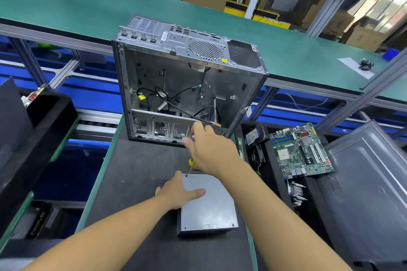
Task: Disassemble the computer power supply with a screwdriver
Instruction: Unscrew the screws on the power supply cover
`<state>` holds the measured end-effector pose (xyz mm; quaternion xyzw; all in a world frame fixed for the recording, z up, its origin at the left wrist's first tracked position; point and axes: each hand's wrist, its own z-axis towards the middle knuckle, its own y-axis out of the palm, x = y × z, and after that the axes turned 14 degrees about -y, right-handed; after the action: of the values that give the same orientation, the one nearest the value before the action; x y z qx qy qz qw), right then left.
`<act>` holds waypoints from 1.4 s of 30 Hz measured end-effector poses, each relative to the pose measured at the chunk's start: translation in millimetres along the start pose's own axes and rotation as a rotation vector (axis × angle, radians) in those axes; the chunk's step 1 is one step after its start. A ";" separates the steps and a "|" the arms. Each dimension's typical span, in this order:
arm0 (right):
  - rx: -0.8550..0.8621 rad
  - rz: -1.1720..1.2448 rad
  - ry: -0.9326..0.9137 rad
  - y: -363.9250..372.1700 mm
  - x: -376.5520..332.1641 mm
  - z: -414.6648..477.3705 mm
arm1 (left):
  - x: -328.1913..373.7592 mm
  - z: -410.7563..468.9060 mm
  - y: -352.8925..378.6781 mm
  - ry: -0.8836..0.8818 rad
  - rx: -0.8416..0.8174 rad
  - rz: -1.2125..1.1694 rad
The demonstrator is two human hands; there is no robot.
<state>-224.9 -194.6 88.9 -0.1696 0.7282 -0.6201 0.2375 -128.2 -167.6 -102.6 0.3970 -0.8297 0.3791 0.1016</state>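
Note:
A grey metal power supply [209, 209] lies flat on the dark work mat. My left hand [179, 193] grips its left far edge, thumb lying across the top plate. My right hand [207, 149] holds a screwdriver [189, 166] with a yellow and green handle. The tip of the screwdriver stands on a screw at the far left corner of the top plate. Two more screws show at the near corners of the plate.
An empty open computer case [182, 81] with loose cables stands just beyond the power supply. To the right lie a green motherboard [301, 152], a hard drive [253, 136] and a grey side panel [365, 182]. Black bins sit at the left, a green conveyor [88, 6] behind.

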 end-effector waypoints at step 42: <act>-0.068 0.249 -0.014 -3.4 6.0 -4.7 | 1.2 -3.5 -2.6 0.010 -0.019 -0.014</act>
<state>-232.7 -194.6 92.0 -0.0902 0.7625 -0.5596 0.3120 -127.5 -166.9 -98.2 0.3998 -0.8299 0.3726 0.1122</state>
